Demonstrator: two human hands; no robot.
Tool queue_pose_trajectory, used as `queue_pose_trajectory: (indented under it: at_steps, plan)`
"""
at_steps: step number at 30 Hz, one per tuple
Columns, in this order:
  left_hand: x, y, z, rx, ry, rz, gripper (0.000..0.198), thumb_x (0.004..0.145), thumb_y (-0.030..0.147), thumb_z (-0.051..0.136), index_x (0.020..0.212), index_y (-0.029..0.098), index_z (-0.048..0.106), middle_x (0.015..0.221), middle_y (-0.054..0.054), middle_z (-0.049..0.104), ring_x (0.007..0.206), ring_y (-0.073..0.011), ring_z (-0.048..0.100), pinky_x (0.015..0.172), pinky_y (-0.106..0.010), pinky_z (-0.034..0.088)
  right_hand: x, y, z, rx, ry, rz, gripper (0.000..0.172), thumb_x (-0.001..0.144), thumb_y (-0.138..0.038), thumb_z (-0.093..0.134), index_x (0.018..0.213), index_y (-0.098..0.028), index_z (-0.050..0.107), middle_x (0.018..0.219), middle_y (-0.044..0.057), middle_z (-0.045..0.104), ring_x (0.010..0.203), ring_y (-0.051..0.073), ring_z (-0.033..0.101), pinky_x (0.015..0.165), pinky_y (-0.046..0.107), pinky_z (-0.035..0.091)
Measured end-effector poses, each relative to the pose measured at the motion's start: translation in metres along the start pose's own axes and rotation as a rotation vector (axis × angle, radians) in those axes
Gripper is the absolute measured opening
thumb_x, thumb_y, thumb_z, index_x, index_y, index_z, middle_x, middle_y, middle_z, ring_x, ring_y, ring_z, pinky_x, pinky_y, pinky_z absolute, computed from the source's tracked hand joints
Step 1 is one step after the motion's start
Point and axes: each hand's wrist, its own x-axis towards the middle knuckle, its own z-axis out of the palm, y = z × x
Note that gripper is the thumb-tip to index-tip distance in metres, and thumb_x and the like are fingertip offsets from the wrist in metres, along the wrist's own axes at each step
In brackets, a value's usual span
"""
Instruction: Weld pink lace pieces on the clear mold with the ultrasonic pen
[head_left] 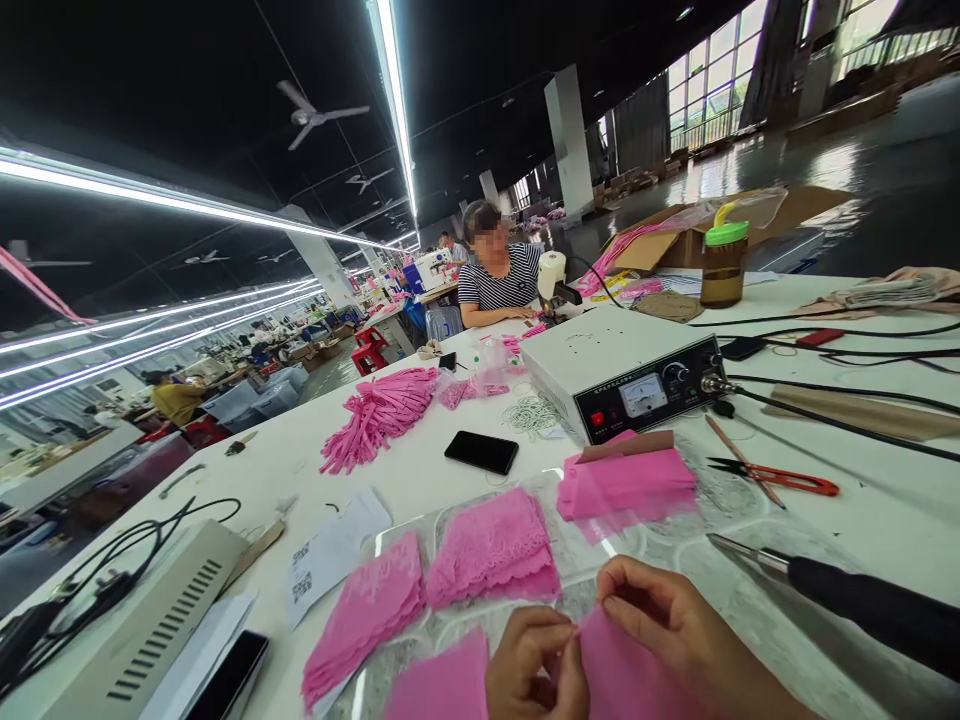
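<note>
At the bottom centre of the frame, a pink fabric piece (622,685) lies flat on the white table (420,480), right under the person's hands. It looks thin and limp, almost weightless. I judge it would fold or slide at a touch, so a light pinch at the edge suits it better than a full grasp.

That is how it is held. The left hand (536,668) curls in from below, thumb and forefinger closed on the cloth's upper left edge. The right hand (664,625) reaches in from the lower right, fingertips nipped on the same edge, close to the other hand. Both wrists sit low over the table.

Just above are stacks of pink lace (491,550), and a black-handled tool (862,600) lies at the right.
</note>
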Motion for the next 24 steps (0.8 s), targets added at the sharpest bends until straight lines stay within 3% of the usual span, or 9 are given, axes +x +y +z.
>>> queue_pose_trajectory:
  at_steps: [7,17,20,24]
  plan:
    - [0.003,-0.001,-0.003,-0.177,-0.102,-0.285,0.042,0.076,0.055,0.067,0.06,0.016,0.07,0.062,-0.006,0.064,0.056,-0.0136,0.056,0.052,-0.02,0.045,0.002,0.001,0.003,-0.068,0.017,0.049,0.022,0.08,-0.04,0.055,0.071,-0.019,0.054,0.067,-0.001,0.051,0.065,0.016,0.045,0.061,0.029,0.037]
    - [0.002,0.002,-0.007,-0.14,-0.089,-0.187,0.034,0.08,0.047,0.066,0.064,0.018,0.073,0.067,-0.007,0.067,0.061,-0.0157,0.061,0.054,-0.022,0.047,0.002,-0.002,0.002,-0.065,0.058,0.041,0.021,0.081,-0.039,0.051,0.072,-0.02,0.052,0.068,-0.001,0.051,0.067,0.017,0.046,0.063,0.029,0.038]
    - [0.007,0.01,-0.012,-0.135,-0.209,-0.266,0.031,0.078,0.045,0.067,0.066,0.017,0.071,0.071,-0.008,0.067,0.063,-0.0157,0.06,0.053,-0.021,0.045,0.003,-0.005,0.0,-0.08,0.024,0.039,0.017,0.08,-0.034,0.052,0.071,-0.02,0.053,0.067,-0.002,0.051,0.066,0.016,0.045,0.062,0.029,0.037]
    - [0.034,0.036,-0.022,-0.064,-0.475,-0.433,0.027,0.068,0.033,0.072,0.09,0.017,0.071,0.084,-0.006,0.069,0.07,-0.0157,0.058,0.058,-0.02,0.042,0.005,-0.018,-0.002,-0.086,-0.073,0.026,0.012,0.076,-0.029,0.056,0.07,-0.019,0.059,0.065,-0.002,0.054,0.064,0.015,0.047,0.061,0.028,0.036]
